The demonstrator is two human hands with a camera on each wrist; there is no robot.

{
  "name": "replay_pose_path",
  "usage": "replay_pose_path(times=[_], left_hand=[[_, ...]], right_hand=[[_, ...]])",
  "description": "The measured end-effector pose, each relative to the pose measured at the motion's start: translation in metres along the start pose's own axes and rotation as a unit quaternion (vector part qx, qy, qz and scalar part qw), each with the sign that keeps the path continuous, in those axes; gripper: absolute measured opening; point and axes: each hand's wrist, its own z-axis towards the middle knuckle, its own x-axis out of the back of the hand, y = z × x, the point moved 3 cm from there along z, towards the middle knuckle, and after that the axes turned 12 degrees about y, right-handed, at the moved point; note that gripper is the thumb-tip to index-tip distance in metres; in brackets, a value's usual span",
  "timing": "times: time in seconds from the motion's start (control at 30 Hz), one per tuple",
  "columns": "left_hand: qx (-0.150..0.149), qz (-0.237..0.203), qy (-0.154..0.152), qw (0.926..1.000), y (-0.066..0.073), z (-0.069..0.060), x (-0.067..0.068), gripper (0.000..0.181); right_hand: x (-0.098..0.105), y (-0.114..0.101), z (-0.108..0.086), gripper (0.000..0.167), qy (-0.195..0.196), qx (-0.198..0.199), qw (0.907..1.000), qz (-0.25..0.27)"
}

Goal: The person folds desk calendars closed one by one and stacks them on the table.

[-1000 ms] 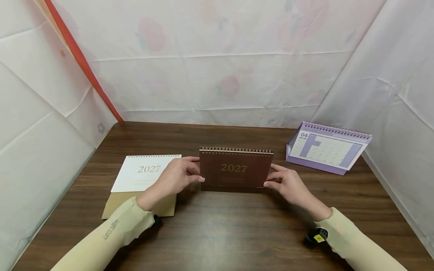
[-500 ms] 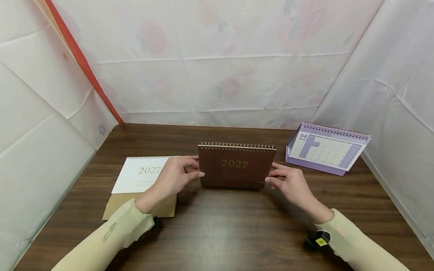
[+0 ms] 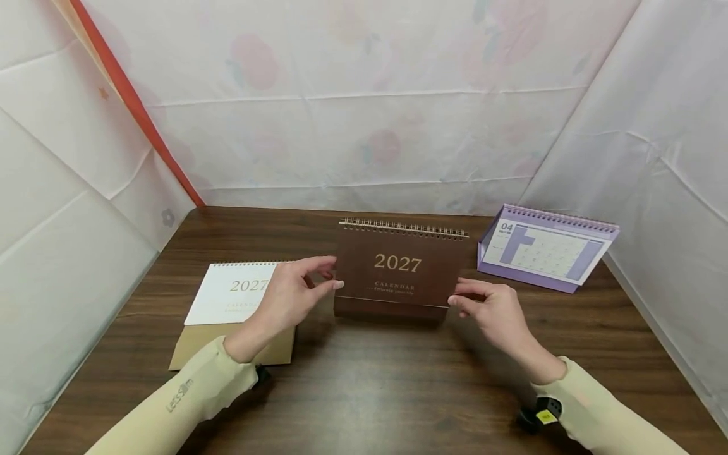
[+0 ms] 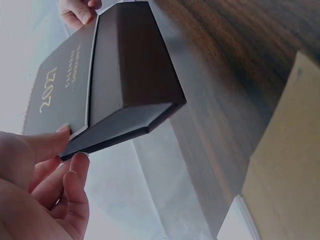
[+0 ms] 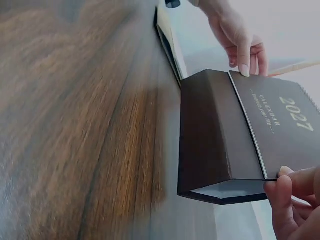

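Brown 2027 calendar (image 3: 398,262) pinched at both sides by two hands

Nearest are two pale sleeves (image 3: 170,404), the left one lettered, and a black wrist device (image 3: 548,407) with a yellow patch at the right cuff. Beyond them, the left hand (image 3: 290,294) pinches the calendar's left side edge, its thumb on the front cover; the right hand (image 3: 500,313) pinches the opposite edge between thumb and fingers. The left hand partly covers a white calendar (image 3: 224,294) with a tan base on the tabletop (image 3: 370,385).

Between the hands, the brown calendar has its coil binding uppermost and its gold lettering towards the wearer; whether its base touches the tabletop I cannot tell. Farther back, on the right, a purple calendar (image 3: 554,246) stands showing "04". Behind everything hangs pale printed cloth (image 3: 341,139), with a red strip (image 3: 136,104) at left.
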Motion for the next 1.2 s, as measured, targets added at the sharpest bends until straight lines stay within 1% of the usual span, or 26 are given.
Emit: replay_pose_path(times=[0.1, 0.23, 0.37, 0.47, 0.57, 0.67, 0.8, 0.9, 1.03, 1.1, 1.2], left_hand=[[0.011, -0.012, 0.000, 0.9999, -0.002, -0.001, -0.002, 0.037], [0.029, -0.025, -0.007, 0.9993, -0.005, -0.002, -0.006, 0.036], [0.057, -0.038, -0.011, 0.9976, -0.010, -0.001, -0.011, 0.035], [0.083, -0.052, -0.016, 0.9950, -0.014, -0.001, -0.014, 0.035], [0.109, -0.060, -0.024, 0.9919, -0.019, -0.002, -0.018, 0.035], [0.131, -0.062, -0.036, 0.9888, -0.024, -0.003, -0.023, 0.035], [0.148, -0.057, -0.056, 0.9858, -0.029, -0.006, -0.027, 0.036], [0.150, -0.043, -0.073, 0.9851, -0.032, -0.008, -0.029, 0.036], [0.150, -0.015, -0.105, 0.9830, -0.034, -0.010, -0.031, 0.036], [0.149, -0.002, -0.124, 0.9811, -0.035, -0.011, -0.033, 0.037], [0.151, 0.014, -0.148, 0.9773, -0.036, -0.013, -0.036, 0.038]], right_hand=[[0.000, 0.000, 0.000, 0.017, -0.006, -0.023, 0.9996, 0.015], [-0.002, 0.003, -0.001, 0.025, -0.009, -0.042, 0.9986, 0.030], [-0.006, 0.006, 0.000, 0.030, -0.011, -0.067, 0.9959, 0.060], [-0.010, 0.010, 0.001, 0.034, -0.017, -0.085, 0.9928, 0.083], [-0.014, 0.012, 0.001, 0.037, -0.022, -0.093, 0.9916, 0.088], [-0.017, 0.014, 0.001, 0.037, -0.022, -0.086, 0.9940, 0.065], [-0.019, 0.016, 0.000, 0.035, -0.027, -0.070, 0.9970, 0.019], [-0.021, 0.019, 0.000, 0.035, -0.042, -0.062, 0.9972, -0.006], [-0.025, 0.022, -0.002, 0.036, -0.071, -0.056, 0.9954, -0.031], [-0.026, 0.023, -0.004, 0.035, -0.086, -0.052, 0.9940, -0.042], [-0.028, 0.023, -0.007, 0.036, -0.107, -0.034, 0.9916, -0.065]])
